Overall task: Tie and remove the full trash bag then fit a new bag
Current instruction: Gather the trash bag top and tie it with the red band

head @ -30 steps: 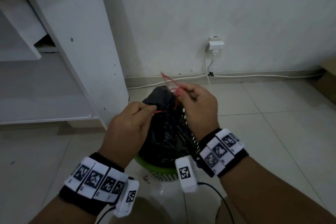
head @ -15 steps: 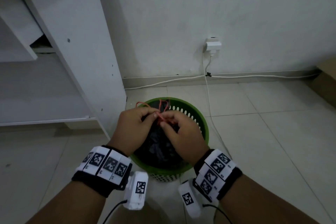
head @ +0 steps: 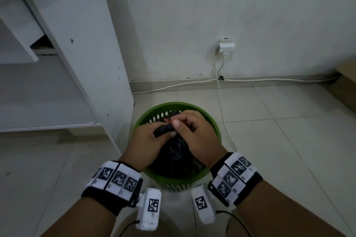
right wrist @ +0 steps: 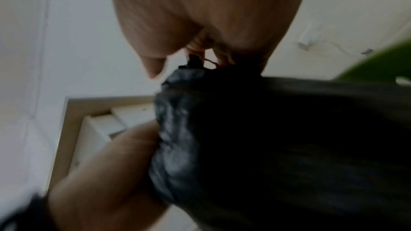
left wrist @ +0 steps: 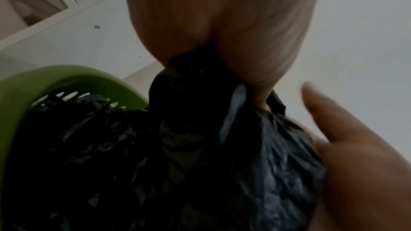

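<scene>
The left hand (head: 148, 140) is gripping the gathered neck of the black trash bag (head: 173, 158) sitting in the green basket (head: 215, 127); the right hand (head: 194, 136) is pinching the red drawstring (head: 168, 120). Best keeping the neck bunched tight while cinching the knot.
</scene>
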Available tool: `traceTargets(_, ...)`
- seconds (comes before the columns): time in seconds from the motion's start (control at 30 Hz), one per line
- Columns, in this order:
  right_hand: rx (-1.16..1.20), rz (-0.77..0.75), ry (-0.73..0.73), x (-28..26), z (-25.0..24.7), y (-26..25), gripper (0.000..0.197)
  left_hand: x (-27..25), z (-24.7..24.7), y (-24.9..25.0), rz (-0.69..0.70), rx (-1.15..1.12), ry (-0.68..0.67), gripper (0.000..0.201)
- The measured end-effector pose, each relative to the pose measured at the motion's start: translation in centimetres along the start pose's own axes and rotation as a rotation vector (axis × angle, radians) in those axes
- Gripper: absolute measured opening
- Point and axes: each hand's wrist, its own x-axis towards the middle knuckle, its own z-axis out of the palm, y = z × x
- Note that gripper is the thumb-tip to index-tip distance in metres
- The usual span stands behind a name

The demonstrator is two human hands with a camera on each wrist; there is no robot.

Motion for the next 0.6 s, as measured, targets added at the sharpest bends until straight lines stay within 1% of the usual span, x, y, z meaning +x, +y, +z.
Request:
traceTargets(0.07,-0.08,-0.129,-0.111,-0.9,-0.4,0.3,0.048,0.3,-0.2,0.5,-0.09,-0.102,-0.006,0.01)
traceTargets(0.1,-0.13,-0.166,-0.16,-1.3,-0.4,0.6,0.059,0.5,-0.1,0.6,-0.152,-0.157,-0.018,0.014)
traceTargets(0.13,-0.182,-0.185,-0.182,-1.5,-0.2,1.0,0.065,0.6,0.1,0.8,-0.217,-0.208,-0.035,0.016)
traceTargets(0.17,-0.218,-0.19,-0.175,-1.7,0.0,1.4,0.063,0.7,0.4,0.9,-0.277,-0.259,-0.053,0.018)
traceTargets(0.2,-0.229,-0.173,-0.145,-1.7,0.1,1.9,0.055,0.8,0.8,1.2,-0.321,-0.301,-0.07,0.019)
traceTargets(0.27,-0.187,-0.08,-0.084,-1.4,0.2,2.2,0.036,0.8,1.5,1.5,-0.348,-0.302,-0.08,0.023)
traceTargets(0.33,-0.157,0.022,-0.062,-0.9,0.2,2.1,0.018,0.4,1.7,1.8,-0.281,-0.247,-0.062,0.029)
traceTargets(0.37,-0.12,0.069,-0.057,-0.5,0.2,2.1,0.012,0.1,1.8,1.9,-0.228,-0.221,-0.042,0.029)
traceTargets(0.4,-0.061,0.134,-0.056,-0.1,0.1,2.0,0.014,-0.2,1.9,1.8,-0.167,-0.206,-0.012,0.023)
traceTargets(0.43,0.019,0.218,-0.064,0.3,0.1,2.0,0.022,-0.5,2.0,1.5,-0.113,-0.189,0.01,0.013)
traceTargets(0.47,0.103,0.316,-0.08,0.8,0.1,1.9,0.028,-0.8,2.1,1.0,-0.07,-0.153,0.037,0.015)
traceTargets(0.53,0.263,0.524,-0.13,1.6,0.0,1.8,0.031,-1.1,2.4,-0.5,-0.001,-0.078,0.08,0.038)
traceTargets(0.57,0.331,0.619,-0.16,1.8,0.0,1.6,0.03,-1.0,2.5,-1.1,0.005,-0.047,0.106,0.041)
traceTargets(0.6,0.383,0.684,-0.184,1.9,0.0,1.5,0.029,-0.8,2.5,-1.5,-0.001,-0.015,0.135,0.037)
